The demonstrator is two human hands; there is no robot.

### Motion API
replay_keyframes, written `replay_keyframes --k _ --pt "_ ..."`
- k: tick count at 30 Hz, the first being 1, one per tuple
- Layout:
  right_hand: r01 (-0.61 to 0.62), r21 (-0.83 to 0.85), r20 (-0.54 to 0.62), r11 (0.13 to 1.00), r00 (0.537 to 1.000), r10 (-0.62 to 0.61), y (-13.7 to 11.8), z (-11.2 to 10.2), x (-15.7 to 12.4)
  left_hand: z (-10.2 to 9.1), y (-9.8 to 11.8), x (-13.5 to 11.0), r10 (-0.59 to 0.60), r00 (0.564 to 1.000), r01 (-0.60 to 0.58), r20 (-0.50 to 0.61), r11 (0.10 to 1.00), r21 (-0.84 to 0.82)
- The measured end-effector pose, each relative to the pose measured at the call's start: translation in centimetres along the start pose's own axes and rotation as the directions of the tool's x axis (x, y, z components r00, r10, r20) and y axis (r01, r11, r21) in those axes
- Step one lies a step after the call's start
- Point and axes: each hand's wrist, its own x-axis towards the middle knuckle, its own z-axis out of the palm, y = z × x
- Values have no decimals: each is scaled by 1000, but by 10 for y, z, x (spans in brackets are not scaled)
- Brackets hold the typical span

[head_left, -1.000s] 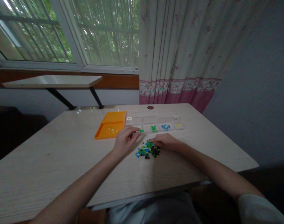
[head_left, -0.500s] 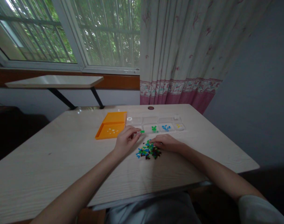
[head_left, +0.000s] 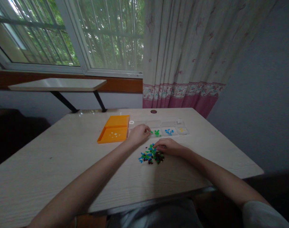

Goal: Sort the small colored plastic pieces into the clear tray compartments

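A heap of small green, blue and dark pieces (head_left: 151, 156) lies on the pale wooden table (head_left: 63, 164). Behind it stands a clear compartment tray (head_left: 158, 124) holding green pieces (head_left: 156, 133), blue pieces (head_left: 168, 131) and yellow pieces (head_left: 181, 129) in separate cells. My left hand (head_left: 139, 134) reaches over the tray's left end, fingers pinched on a small green piece (head_left: 151, 131) at the green cell. My right hand (head_left: 168, 147) rests at the heap's right edge, fingers curled onto the pieces.
An orange tray (head_left: 114, 129) with a few white bits sits left of the clear tray. A cable hole (head_left: 153, 111) marks the table's far edge. A window, a wall shelf (head_left: 56, 84) and a curtain (head_left: 182, 50) stand behind.
My left hand moved forward and right from beside the heap to the clear tray, carrying the green piece to the green cell. My right hand stayed at the heap.
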Motion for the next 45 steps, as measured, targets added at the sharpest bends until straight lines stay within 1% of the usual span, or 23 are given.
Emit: replay_keyframes --k 2,4,7,9,11,13,15,17,20,23,26,28,30,32,36,40,45 --pt "-33 36 -18 999 999 33 1 0 0 2 5 1 -11 1000 11 13 999 33" --pt "-52 83 -37 995 998 55 2 1 1 0 8 0 6 1000 -7 14 998 57" --pt "-63 156 -78 986 994 76 2 1 3 -8 10 -7 43 999 -42 -7 997 71" --pt "-65 194 -110 979 990 87 0 1 4 -13 10 -15 70 997 -70 -13 996 46" --pt "-71 232 -136 970 985 105 -2 1 4 -15 9 -25 95 995 -95 -12 995 -20" --pt "-85 276 -162 957 978 133 -5 2 5 -12 8 -36 101 995 -101 -10 987 -126" --pt "-95 318 -183 943 970 159 -8 3 5 -5 8 -45 87 996 -81 10 963 -258" --pt "-83 336 -221 938 961 165 -10 5 4 1 7 -52 73 996 -48 48 916 -398" --pt "-33 301 -285 953 951 123 -12 7 3 8 10 -57 41 994 27 103 811 -584" --pt "12 216 -330 976 942 62 -13 10 2 11 13 -58 1 989 109 150 681 -724" --pt "55 108 -375 993 927 -11 -13 10 1 12 15 -58 -24 983 163 183 577 -800" --pt "100 45 -403 994 912 -73 -13 11 1 13 15 -57 -25 980 178 196 540 -823" --pt "141 -9 -421 990 897 -131 -13 11 0 14 15 -57 -23 979 182 200 525 -831" --pt "152 -60 -432 987 887 -163 -13 11 -1 15 14 -57 -27 980 183 199 528 -829" --pt "135 -139 -449 981 875 -184 -16 10 -2 16 12 -56 -47 977 202 207 512 -835" --pt "126 -161 -443 979 877 -185 -19 9 -2 16 13 -55 -46 976 210 215 477 -853" --pt "140 -157 -466 978 862 -198 -20 10 -2 14 13 -56 -36 978 190 204 546 -816"
